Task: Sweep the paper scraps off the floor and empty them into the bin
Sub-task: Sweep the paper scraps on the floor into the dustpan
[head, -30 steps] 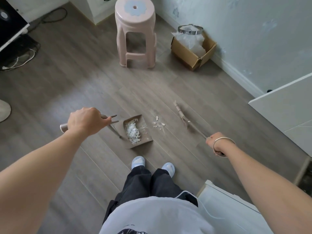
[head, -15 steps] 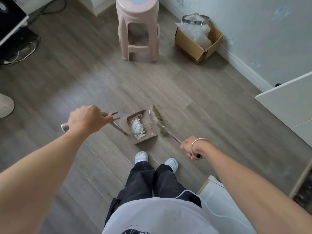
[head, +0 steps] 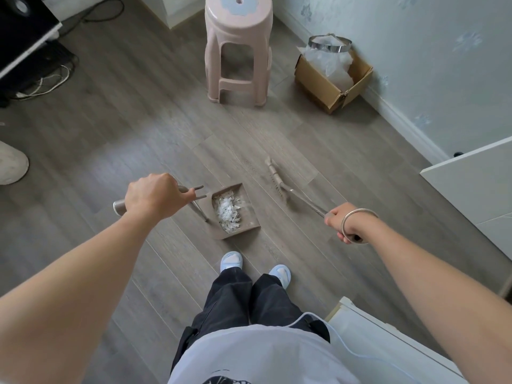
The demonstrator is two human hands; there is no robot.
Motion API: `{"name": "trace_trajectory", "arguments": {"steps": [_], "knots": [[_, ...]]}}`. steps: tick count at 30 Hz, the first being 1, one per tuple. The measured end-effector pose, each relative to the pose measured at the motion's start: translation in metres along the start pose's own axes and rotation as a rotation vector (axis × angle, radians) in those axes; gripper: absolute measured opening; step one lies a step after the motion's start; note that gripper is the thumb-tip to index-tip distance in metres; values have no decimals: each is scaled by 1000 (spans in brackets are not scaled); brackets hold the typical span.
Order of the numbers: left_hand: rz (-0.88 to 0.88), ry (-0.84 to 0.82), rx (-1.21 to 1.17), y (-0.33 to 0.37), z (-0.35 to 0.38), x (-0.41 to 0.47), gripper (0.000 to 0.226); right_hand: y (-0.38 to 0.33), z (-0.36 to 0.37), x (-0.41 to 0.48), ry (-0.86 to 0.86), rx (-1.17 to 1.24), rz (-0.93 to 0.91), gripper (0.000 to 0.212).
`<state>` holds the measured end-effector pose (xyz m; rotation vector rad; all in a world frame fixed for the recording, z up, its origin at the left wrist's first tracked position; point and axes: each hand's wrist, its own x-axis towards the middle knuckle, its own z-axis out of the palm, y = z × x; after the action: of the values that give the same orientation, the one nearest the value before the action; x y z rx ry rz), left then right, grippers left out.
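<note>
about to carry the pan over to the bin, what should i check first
1. Grip: the left hand grips the dustpan handle: ok.
2. Load: the paper scraps lie inside the dustpan: ok.
3. No scraps visible on the floor beside it: ok.
4. The right hand holds the broom, head apart from the dustpan: ok.
5. The bin is lined, no lid on it: ok.
6. Room left in the bin: cannot tell.

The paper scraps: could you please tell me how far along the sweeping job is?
Done: the paper scraps lie piled in the dustpan; none show loose on the floor. In hand: the left hand grips the dustpan's handle, the right hand the broom, its head clear of the pan. Left: tipping the pan into the lined bin.
</note>
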<state>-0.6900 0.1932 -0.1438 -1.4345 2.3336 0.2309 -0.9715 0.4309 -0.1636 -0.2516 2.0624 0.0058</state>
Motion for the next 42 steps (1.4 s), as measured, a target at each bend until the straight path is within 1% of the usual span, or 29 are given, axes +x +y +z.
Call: {"name": "trace_trajectory", "arguments": {"steps": [1, 4, 5, 8, 10, 12, 14, 17, 19, 23, 26, 28, 31, 32, 35, 38, 42], "knots": [[0, -1, 1, 0, 0, 0, 56, 1, 6, 2, 1, -36, -20, 8], [-1, 1, 5, 0, -1, -1, 56, 4, 32, 5, -49, -91, -27, 27], [0, 1, 6, 0, -1, -1, 56, 2, 42, 5, -77, -88, -16, 28], [3, 3, 6, 0, 0, -1, 56, -6, 62, -1, -156, -13, 44, 22], [6, 4, 7, 0, 0, -1, 56, -9, 60, -5, -163, 72, 47, 20], [5, 4, 5, -1, 0, -1, 56, -11, 50, -10, -174, 141, 29, 24], [2, 2, -4, -2, 1, -1, 57, -11, 40, -12, -163, 159, 12, 23], [-3, 5, -16, -2, 1, -1, 57, -14, 31, -11, -125, 101, 0, 16], [-1, 5, -17, -3, 1, -2, 57, -14, 29, -7, -87, 39, -19, 15], [-1, 5, -10, -4, 4, -6, 58, -17, 35, -5, -34, -106, -110, 4], [-13, 9, -8, -7, 6, -9, 57, -21, 51, -5, -65, -157, -112, 6], [-15, 12, -8, -8, 6, -9, 57, -23, 64, -6, -110, -108, -95, 9], [-14, 18, -17, -7, 6, -11, 57, -26, 76, -8, -153, -27, -60, 27], [-18, 21, -22, -7, 6, -12, 56, -28, 77, -10, -164, 20, -28, 30], [-46, 29, -56, -12, 9, -17, 56, -32, 66, -17, -148, 108, 20, 29], [-96, 48, -93, -24, 12, -24, 58, -30, 41, -20, -101, 114, 6, 27], [-217, 60, -172, -45, 10, -33, 59, -32, 19, -14, -55, 72, -1, 23]]}}
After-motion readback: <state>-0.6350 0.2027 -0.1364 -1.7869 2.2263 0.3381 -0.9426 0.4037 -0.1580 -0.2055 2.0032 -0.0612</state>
